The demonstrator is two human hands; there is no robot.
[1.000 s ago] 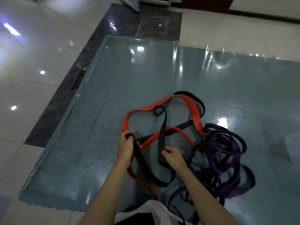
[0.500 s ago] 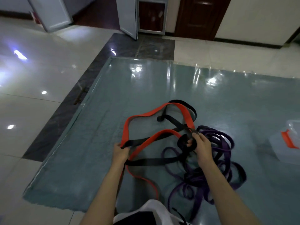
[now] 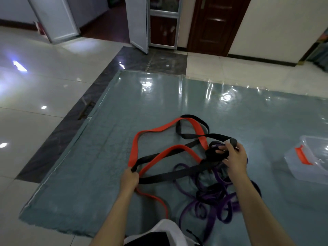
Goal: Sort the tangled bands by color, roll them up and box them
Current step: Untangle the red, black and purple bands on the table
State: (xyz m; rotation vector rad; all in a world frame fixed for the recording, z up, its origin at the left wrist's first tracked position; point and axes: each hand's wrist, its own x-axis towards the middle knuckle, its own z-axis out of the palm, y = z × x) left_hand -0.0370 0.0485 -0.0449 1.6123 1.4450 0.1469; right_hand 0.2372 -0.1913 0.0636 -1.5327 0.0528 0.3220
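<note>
A tangle of bands lies on a grey-green mat [image 3: 99, 157]. The red band [image 3: 152, 130] loops across the middle, crossed by a black band [image 3: 170, 175]. Purple bands [image 3: 209, 208] are heaped at the lower right. My left hand [image 3: 129, 178] grips the black band where it meets the red one. My right hand [image 3: 234, 158] holds a bunched, partly rolled end of the black band [image 3: 213, 156] above the purple heap. A clear plastic box with an orange latch [image 3: 308, 162] stands at the right edge.
The mat is covered with shiny plastic film and lies on a glossy tiled floor [image 3: 35, 103]. Doors [image 3: 138, 23] and a wall stand at the back. My white and black clothing [image 3: 159, 235] shows at the bottom edge.
My right hand has moved right and away from me, drawing the black band out of the tangle and gathering it. My left hand kept its grip. The view tilted up, showing the box.
</note>
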